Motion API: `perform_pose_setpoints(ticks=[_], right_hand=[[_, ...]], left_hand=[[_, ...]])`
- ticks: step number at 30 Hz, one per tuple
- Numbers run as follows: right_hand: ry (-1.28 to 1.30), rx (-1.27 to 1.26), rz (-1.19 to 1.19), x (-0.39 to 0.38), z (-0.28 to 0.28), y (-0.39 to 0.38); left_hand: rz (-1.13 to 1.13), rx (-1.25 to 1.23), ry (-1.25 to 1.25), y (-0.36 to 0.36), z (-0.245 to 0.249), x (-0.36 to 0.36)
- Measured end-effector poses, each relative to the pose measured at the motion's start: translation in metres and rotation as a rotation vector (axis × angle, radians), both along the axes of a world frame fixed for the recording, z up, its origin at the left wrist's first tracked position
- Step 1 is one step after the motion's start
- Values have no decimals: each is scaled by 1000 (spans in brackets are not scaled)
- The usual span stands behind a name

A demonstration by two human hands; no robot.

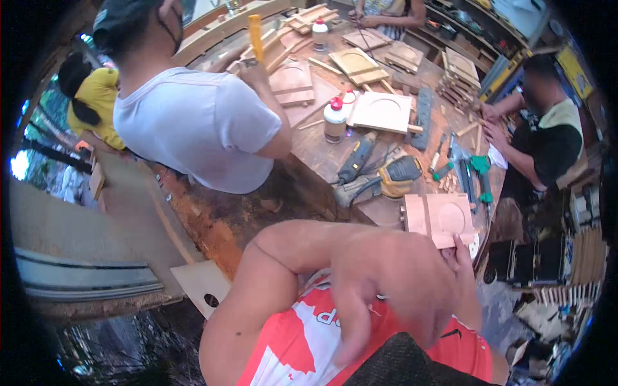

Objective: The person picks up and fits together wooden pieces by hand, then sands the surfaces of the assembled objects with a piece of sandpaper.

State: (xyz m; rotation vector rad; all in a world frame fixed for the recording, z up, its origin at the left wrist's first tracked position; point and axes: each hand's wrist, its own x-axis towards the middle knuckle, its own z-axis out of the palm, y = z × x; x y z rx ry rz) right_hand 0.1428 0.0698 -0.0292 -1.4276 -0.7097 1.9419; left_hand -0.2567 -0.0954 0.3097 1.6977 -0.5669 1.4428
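Note:
My right hand (pixel 459 258) grips the near edge of a pale wooden board (pixel 418 217). The board has a round recess and a crosswise strip, and is at the near edge of the workbench. My left hand (pixel 409 276) is raised close to the camera, in front of my red and white shirt. Motion smears its fingers, so whether it holds anything cannot be made out. Beyond the board lie a yellow and black power sander (pixel 399 176) and a grey rotary tool (pixel 356 158).
The workbench (pixel 322 170) carries glue bottles (pixel 335 122), recessed boards (pixel 381 112), a green-handled tool (pixel 481 165), a hammer (pixel 454 149) and sawdust. A person in a white shirt (pixel 193 122) stands left; another person (pixel 547 135) works at right. Others are farther back.

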Motion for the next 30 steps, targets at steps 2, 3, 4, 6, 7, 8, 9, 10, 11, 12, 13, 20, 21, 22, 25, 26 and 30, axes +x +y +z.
perform_pose_setpoints(ticks=[2, 3, 4, 6, 7, 8, 9, 10, 11, 12, 13, 20, 21, 22, 25, 26, 30], right_hand=[[-16, 18, -22, 1, -8, 0], [-24, 48, -26, 1, -8, 1], [-38, 35, -42, -5, 2, 3], [-147, 5, -18, -10, 16, -11], [-153, -14, -32, -12, 22, -30], [-158, 70, -48, -26, 33, -28], [-162, 155, -68, -35, 40, -23], [-159, 158, -88, -26, 30, -22], [-116, 120, -77, -18, 15, -17], [-74, 86, -58, -14, 6, -10], [-215, 193, -69, -44, 56, -27], [-10, 67, -53, -13, 12, -12], [-4, 73, -51, -15, 19, -9], [-90, 97, -99, -24, 32, -16], [-120, 78, -98, -7, 5, -11], [-87, 37, -52, 0, -4, -6], [-124, 11, -13, -15, 22, -9]], left_hand=[[-62, 14, -22, -5, 11, -8], [-91, 1, -12, -2, 13, -12], [-120, -13, -1, 1, 14, -17], [-131, -3, -23, 6, 15, -17], [-137, 6, -20, 7, 16, -16], [-143, 16, -16, 8, 18, -16], [-58, -65, -35, 4, 22, -12], [-56, -127, -44, 4, 20, -9], [-99, -150, -26, 6, 19, -8], [-133, -170, -14, 6, 19, -6], [-162, -192, -11, 6, 18, -3], [-230, -339, -20, 13, 19, 3], [-239, -354, -2, 14, 21, 3], [-246, -380, 16, 16, 22, 4], [-243, -527, 123, 27, 16, -9], [-216, -604, 191, 29, 10, -12], [165, -664, 659, 50, -63, -12]])
